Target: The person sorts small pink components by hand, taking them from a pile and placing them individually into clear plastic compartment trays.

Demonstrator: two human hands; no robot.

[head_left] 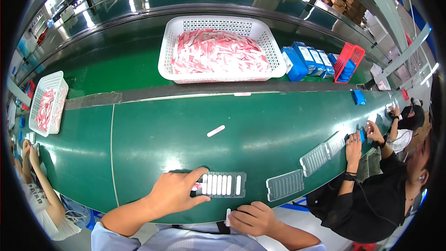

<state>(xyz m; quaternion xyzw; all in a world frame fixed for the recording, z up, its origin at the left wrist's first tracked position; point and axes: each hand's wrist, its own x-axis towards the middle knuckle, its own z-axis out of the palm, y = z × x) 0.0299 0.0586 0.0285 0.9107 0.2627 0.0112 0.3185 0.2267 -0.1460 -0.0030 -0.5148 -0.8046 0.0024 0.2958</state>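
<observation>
My left hand (174, 193) grips the left end of a clear plastic tray (243, 175), thumb along its near side and fingers along the far side. Several white round-ended strips (219, 184) lie side by side in its slots, with a gap before the rightmost one; pink shows on a piece beside my fingers. At the table's near edge my right hand (253, 219) is closed on a single white strip (228, 217), held upright between thumb and fingers. Right of the held tray lies a clear tray (285, 186) with no strips visible in it.
A white basket (223, 80) heaped with pink-and-white strips stands at the back; a smaller one (58, 107) is at left. One loose strip (216, 131) lies mid-table. Blue packs (306, 60), a red basket (350, 56) and more trays (316, 159) are at right. Co-workers sit on both sides.
</observation>
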